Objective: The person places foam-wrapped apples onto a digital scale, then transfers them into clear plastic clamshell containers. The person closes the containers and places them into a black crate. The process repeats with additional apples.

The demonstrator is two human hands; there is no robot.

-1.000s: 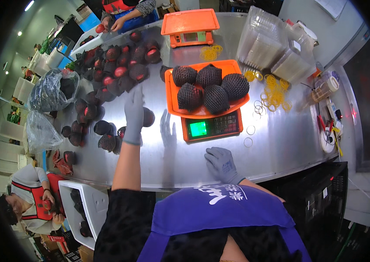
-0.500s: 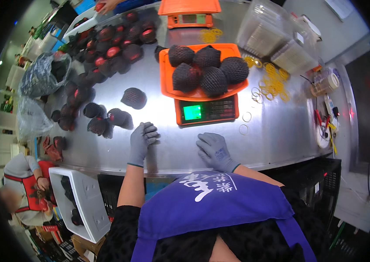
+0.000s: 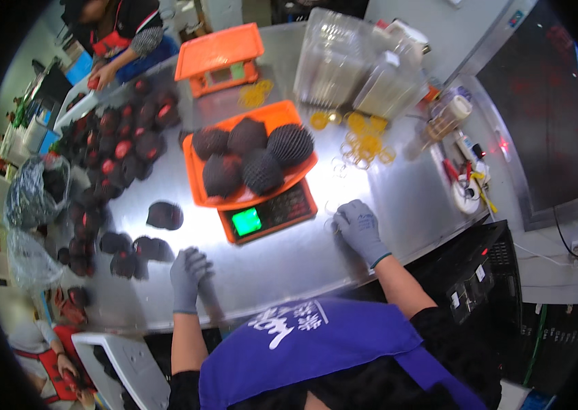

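My left hand [image 3: 189, 277], in a grey glove, rests on the metal table near its front edge. Its fingers are loosely bent and it holds nothing. My right hand [image 3: 360, 229], gloved the same way, is over the table right of the orange scale [image 3: 278, 215]. Its fingertips reach down beside a thin rubber band [image 3: 332, 206], with no grip on it visible. On the scale's orange tray [image 3: 196, 179] sit several round fruits [image 3: 263, 172] in black foam nets. A single netted fruit [image 3: 165, 215] lies left of the scale.
Many netted red fruits [image 3: 123, 148] cover the table's left side beside plastic bags [image 3: 36, 191]. Behind are a second orange scale [image 3: 219, 58], clear plastic boxes [image 3: 335, 61] and yellow rubber bands [image 3: 369, 142]. Co-workers handle fruit at far left and lower left; a white foam box [image 3: 128, 362] stands below.
The view has turned and shifted rightward. My right hand has moved away from my body and to the right, to the loose rubber bands. My left hand stays near the front edge.
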